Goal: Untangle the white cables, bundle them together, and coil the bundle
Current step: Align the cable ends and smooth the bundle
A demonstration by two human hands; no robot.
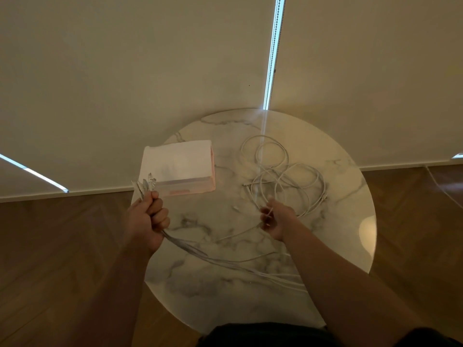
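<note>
Left hand (147,219) grips bundled plug ends (148,182) (upright); right hand (275,220) pinches one cable (270,211), loose loops (288,176) lying just beyond it on bench (200,291).

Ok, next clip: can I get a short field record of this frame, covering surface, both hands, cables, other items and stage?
surface: round marble table
left hand: grips several cable ends, connectors poking above the fist
right hand: pinches one white cable
gathered cables: trail from the left hand across the table
loose cables: overlapping loops beyond the right hand
other: pink-sided box, far left
stage: bundling under way, nothing coiled
</note>
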